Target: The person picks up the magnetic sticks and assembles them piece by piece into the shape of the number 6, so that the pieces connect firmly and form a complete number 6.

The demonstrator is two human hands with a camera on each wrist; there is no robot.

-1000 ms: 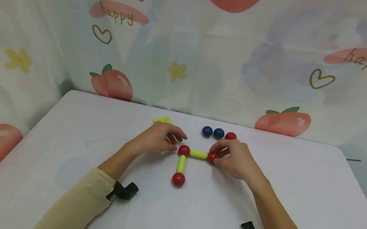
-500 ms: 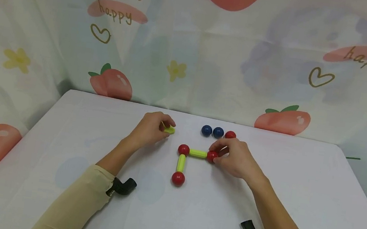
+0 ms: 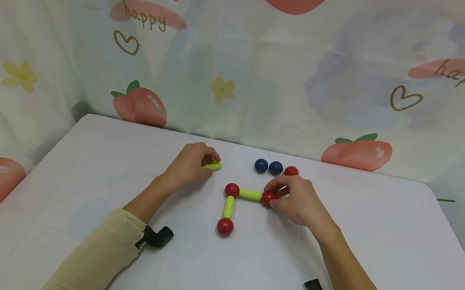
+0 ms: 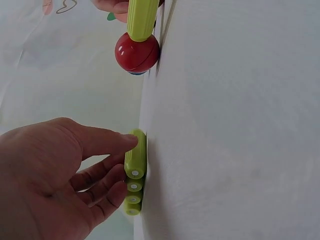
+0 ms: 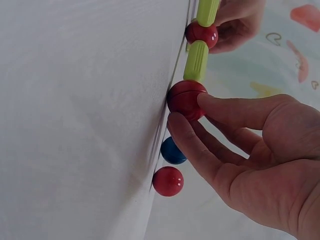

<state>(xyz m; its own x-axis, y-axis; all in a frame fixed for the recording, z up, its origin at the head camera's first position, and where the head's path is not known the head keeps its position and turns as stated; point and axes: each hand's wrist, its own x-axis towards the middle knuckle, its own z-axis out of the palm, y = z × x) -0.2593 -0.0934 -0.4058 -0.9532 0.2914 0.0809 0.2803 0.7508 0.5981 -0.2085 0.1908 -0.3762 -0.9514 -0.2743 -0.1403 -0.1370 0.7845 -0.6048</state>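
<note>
On the white table, left of an L-shaped assembly, one yellow-green rod of a row is pinched by the left hand; the assembly's right-end red ball is gripped by the right hand. The rod is best drawn off singly, end faces uncovered, with the ball held steady.

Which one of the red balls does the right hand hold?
The red ball at the right end of the joined yellow-green rods; the right hand pinches it, and no hand touches the other three.
</note>
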